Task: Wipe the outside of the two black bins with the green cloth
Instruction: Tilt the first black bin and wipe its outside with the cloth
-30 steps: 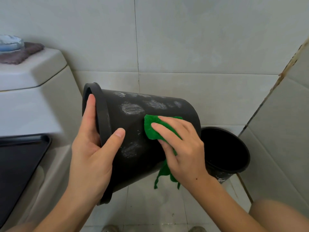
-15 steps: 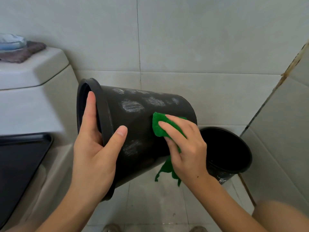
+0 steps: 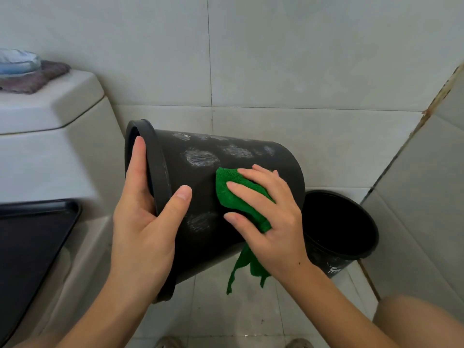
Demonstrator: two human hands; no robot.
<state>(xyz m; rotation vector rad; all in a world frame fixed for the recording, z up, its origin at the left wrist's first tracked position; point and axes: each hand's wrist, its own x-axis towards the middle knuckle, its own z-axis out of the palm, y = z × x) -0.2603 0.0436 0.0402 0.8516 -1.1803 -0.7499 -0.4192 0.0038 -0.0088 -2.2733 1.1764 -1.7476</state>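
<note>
A black bin [image 3: 198,182] is held tilted on its side above the floor, its mouth facing left and whitish smears on its wall. My left hand [image 3: 143,229] grips its rim, fingers inside and thumb outside. My right hand [image 3: 273,222] presses the green cloth [image 3: 233,194] against the bin's side with fingers spread. The cloth is bunched between thumb and forefinger, and its tail hangs below the wrist. The second black bin [image 3: 326,262] stands upright on the floor behind at the right, partly hidden by my right hand.
A white toilet tank [image 3: 50,146] fills the left, with a brown cloth [image 3: 32,81] and a blue object on top. A black tray [image 3: 32,234] lies at the left edge. Tiled walls close in behind and on the right. My knee [image 3: 421,322] is at bottom right.
My right hand slid the cloth to the right along the bin wall, then back left, and its fingers are spread wider now. The held bin shifted slightly with my left hand.
</note>
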